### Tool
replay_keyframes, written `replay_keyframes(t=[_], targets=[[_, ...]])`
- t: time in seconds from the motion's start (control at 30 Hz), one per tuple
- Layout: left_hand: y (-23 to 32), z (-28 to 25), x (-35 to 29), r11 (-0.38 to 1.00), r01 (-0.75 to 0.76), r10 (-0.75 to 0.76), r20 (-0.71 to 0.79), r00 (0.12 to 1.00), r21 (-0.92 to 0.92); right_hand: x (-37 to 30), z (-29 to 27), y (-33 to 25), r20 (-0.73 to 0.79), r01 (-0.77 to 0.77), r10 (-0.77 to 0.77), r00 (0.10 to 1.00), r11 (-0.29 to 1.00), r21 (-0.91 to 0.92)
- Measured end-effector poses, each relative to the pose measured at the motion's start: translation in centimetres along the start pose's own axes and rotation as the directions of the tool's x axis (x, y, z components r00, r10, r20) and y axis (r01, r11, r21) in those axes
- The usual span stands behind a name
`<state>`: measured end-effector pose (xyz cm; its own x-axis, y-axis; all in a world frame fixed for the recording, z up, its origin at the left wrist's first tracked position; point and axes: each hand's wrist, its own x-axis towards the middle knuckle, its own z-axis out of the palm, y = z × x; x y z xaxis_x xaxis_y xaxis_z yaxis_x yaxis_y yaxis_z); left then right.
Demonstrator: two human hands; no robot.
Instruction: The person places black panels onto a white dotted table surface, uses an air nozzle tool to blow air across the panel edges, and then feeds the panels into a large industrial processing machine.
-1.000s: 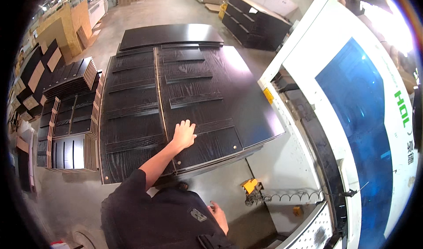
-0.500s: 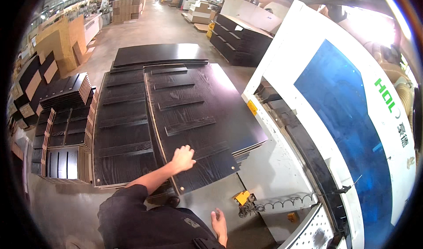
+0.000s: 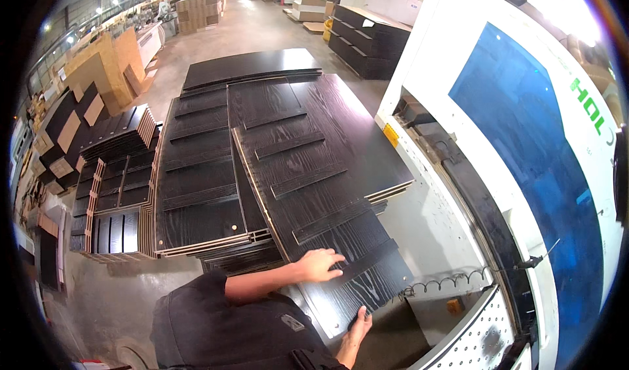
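A long black wood-grain panel [image 3: 308, 199] with several crosswise bands lies tilted on top of a stack of black panels, its near end jutting out toward me. My left hand [image 3: 319, 265] rests on its top face by one of the nearer bands, fingers stretched to the right. At the near end, my right hand [image 3: 356, 334] grips the panel's edge, thumb on top, the other fingers partly hidden by the panel. Directly left stands another stack of banded black panels [image 3: 200, 193], with round light spots near its front corners.
A white machine with a blue window [image 3: 517, 114] runs along the right, a perforated plate [image 3: 481, 334] low on its near side. A coiled cable [image 3: 452, 279] hangs beside it. Smaller black boards [image 3: 118, 229] are piled at left; black panels [image 3: 367, 42] stand stacked behind.
The banded panel has slid toward me and to the right over the stack. My left hand has moved with it, nearer and rightward. My right hand, free before, now grips the near end.
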<state>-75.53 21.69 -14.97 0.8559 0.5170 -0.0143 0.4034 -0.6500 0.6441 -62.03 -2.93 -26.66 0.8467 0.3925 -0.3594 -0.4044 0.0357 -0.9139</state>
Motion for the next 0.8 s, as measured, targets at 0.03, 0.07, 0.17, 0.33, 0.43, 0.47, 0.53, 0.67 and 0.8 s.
replay_keyframes(t=[0.03, 0.07, 0.17, 0.33, 0.43, 0.47, 0.53, 0.67, 0.8], targets=[[-0.7, -0.4, -0.2, 0.998, -0.036, 0.041, -0.084, 0.996, 0.06, -1.3, -0.3, -1.8, -0.088, -0.087, 0.082, 0.993, 0.995, -0.051], [-1.5, -1.0, -0.1, 0.999, -0.026, 0.031, -0.139, 0.99, 0.042, -1.5, -2.0, -1.9, -0.058, -0.07, 0.068, 0.996, 0.997, -0.04], [-3.3, -3.9, 1.8, 0.998, 0.013, 0.001, -0.244, 0.97, 0.056, -3.2, -6.0, -3.0, -0.073, -0.016, 0.018, 0.997, 1.0, 0.025], [-10.6, -10.6, 4.3, 0.976, 0.048, 0.07, -0.515, 0.854, 0.212, -4.6, -11.2, -1.4, -0.373, -0.112, 0.05, 0.927, 0.983, -0.146], [-16.0, -14.7, 5.0, 0.919, 0.216, 0.023, -0.592, 0.806, 0.33, -6.7, -10.5, -2.0, -0.506, -0.182, 0.028, 0.862, 0.949, -0.259], [-18.6, -15.9, 5.4, 0.889, 0.268, 0.012, -0.605, 0.796, 0.371, -6.4, -11.5, -1.1, -0.56, -0.19, 0.036, 0.828, 0.957, -0.219], [-22.6, -18.3, 6.6, 0.842, 0.308, 0.042, -0.622, 0.782, 0.444, -5.8, -13.2, 1.8, -0.529, -0.248, 0.056, 0.847, 0.922, -0.299], [-31.0, -22.2, 7.0, 0.727, 0.426, -0.004, -0.617, 0.787, 0.538, -7.4, -9.7, 1.3, -0.601, -0.177, -0.035, 0.799, 0.94, -0.291], [-33.6, -24.6, 11.8, 0.815, 0.402, -0.135, -0.538, 0.832, 0.418, -9.0, -8.8, 3.1, -0.636, -0.202, -0.015, 0.772, 0.942, -0.268]])
